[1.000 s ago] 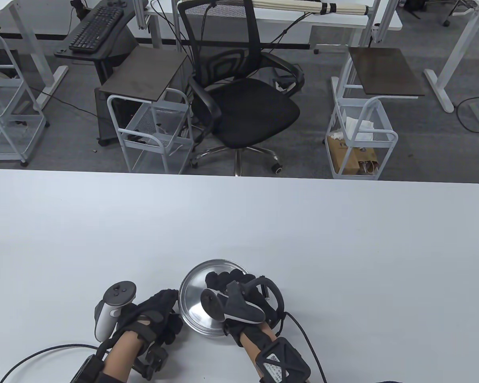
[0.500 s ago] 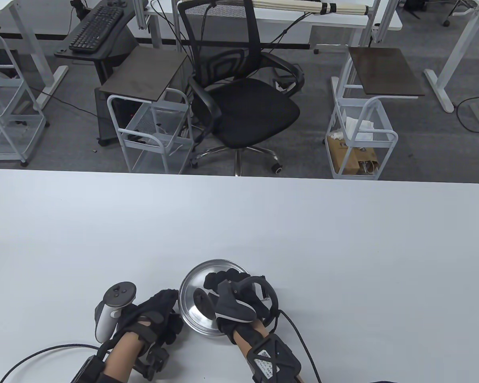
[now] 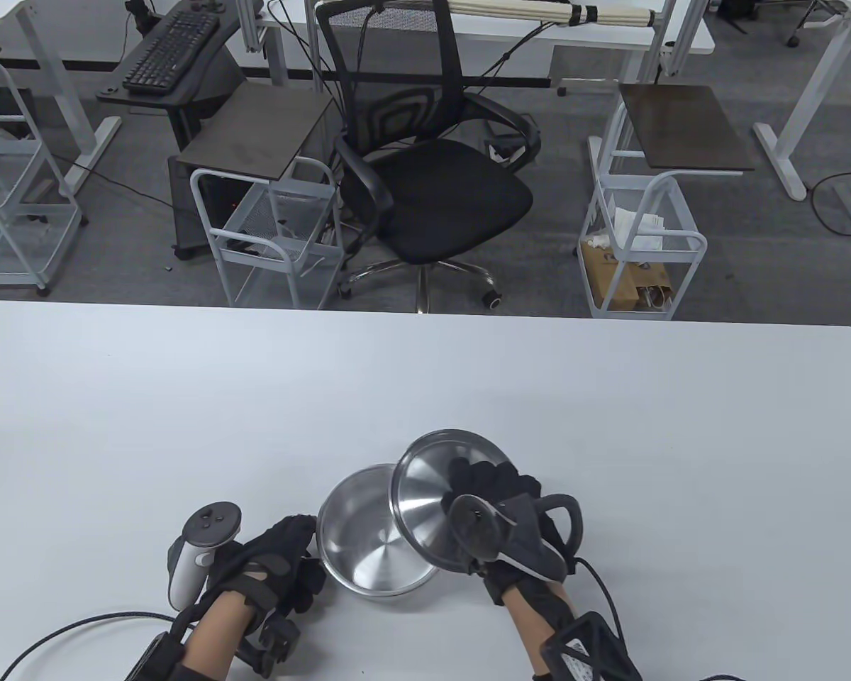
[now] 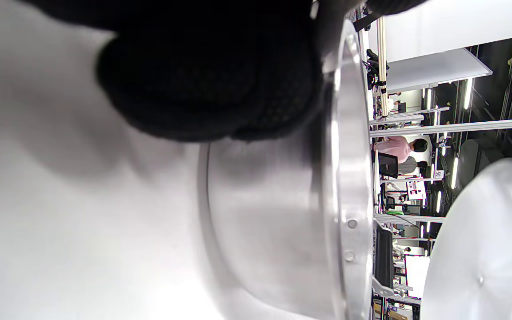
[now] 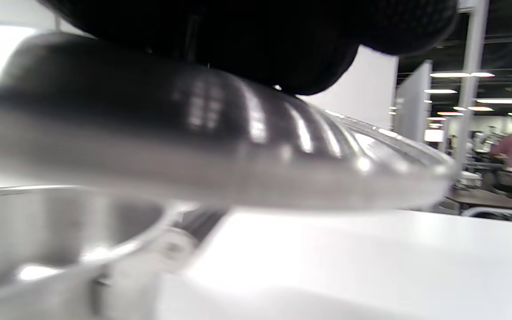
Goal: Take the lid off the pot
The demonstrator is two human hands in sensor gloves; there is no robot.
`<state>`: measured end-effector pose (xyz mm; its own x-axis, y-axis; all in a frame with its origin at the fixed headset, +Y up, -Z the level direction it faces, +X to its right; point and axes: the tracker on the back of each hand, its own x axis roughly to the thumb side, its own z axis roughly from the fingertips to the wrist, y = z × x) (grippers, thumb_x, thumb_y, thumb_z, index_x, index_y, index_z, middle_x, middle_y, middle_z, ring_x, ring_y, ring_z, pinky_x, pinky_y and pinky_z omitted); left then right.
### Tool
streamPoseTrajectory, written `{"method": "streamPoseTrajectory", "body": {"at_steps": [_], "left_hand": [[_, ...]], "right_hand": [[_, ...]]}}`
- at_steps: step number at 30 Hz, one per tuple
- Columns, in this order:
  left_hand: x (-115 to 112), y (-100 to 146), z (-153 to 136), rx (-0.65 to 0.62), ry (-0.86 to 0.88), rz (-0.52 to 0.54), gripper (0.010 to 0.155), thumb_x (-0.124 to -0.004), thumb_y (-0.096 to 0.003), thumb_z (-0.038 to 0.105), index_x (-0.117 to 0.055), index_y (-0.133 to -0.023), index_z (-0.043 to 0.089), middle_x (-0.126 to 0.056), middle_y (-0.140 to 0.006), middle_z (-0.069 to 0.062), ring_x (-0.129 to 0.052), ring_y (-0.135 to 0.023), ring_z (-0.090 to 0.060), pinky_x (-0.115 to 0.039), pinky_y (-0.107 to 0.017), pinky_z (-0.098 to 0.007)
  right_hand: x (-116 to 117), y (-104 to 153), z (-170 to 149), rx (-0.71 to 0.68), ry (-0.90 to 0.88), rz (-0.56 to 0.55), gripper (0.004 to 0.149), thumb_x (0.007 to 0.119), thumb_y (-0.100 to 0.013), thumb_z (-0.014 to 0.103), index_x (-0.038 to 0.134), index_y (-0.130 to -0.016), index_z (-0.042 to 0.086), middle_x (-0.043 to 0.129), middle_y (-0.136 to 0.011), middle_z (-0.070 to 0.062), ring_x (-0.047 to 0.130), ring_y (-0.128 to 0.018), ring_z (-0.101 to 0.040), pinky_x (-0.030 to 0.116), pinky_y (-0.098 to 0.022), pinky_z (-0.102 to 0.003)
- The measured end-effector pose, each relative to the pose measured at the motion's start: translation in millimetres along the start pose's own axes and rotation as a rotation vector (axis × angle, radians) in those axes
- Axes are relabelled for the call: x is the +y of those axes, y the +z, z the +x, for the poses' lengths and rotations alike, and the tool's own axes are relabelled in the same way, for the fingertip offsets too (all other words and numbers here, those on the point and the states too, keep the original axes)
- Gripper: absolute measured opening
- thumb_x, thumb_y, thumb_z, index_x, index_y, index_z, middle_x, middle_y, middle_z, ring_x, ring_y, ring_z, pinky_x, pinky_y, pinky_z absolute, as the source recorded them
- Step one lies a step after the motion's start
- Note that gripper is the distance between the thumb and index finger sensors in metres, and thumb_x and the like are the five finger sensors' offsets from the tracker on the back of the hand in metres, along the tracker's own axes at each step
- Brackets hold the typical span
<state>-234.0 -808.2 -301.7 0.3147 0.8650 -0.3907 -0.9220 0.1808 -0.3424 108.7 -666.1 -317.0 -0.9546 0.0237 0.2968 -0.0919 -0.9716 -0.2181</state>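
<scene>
A steel pot (image 3: 365, 546) stands open on the white table near the front edge. My right hand (image 3: 493, 489) grips the steel lid (image 3: 425, 496) from above and holds it in the air, tilted, over the pot's right rim. The lid also shows in the right wrist view (image 5: 247, 173), above the pot's rim (image 5: 60, 222). My left hand (image 3: 291, 560) holds the pot at its left side. In the left wrist view my gloved fingers (image 4: 211, 80) lie against the pot's wall (image 4: 274, 213), and the lid (image 4: 482, 249) shows at the right.
The white table (image 3: 610, 425) stretches wide behind and to the right of the pot. Glove cables (image 3: 64, 631) trail along the front edge. Beyond the table's far edge stand an office chair (image 3: 425, 177) and wire carts (image 3: 642, 248).
My right hand has lifted the lid off the pot and carried it up and to the right; the pot's inside now shows. The left hand has not moved.
</scene>
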Motion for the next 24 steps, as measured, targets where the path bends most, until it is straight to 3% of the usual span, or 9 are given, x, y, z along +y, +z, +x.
{"method": "streamPoseTrajectory", "body": {"at_steps": [9,24], "left_hand": [[0,0,0,0.001,0.004,0.0,0.056,-0.057,-0.0572,0.053,-0.059,-0.097,0.014,-0.085,-0.081,0.016,-0.101,-0.031,-0.018,-0.084,-0.014,-0.033],[-1,1,-1,-0.001,0.009,-0.003,0.056,-0.057,-0.0571,0.054,-0.059,-0.097,0.014,-0.084,-0.083,0.016,-0.101,-0.031,-0.018,-0.084,-0.014,-0.033]], "right_hand": [[28,29,-79,0.232,-0.106,0.024,0.046,0.09,-0.029,0.019,0.082,-0.075,0.019,0.097,-0.049,0.01,0.092,-0.043,-0.008,0.079,-0.04,-0.031],[61,45,-126,0.433,-0.071,0.163,0.046,0.09,-0.029,0.019,0.082,-0.075,0.019,0.097,-0.05,0.009,0.092,-0.043,-0.008,0.079,-0.04,-0.031]]}}
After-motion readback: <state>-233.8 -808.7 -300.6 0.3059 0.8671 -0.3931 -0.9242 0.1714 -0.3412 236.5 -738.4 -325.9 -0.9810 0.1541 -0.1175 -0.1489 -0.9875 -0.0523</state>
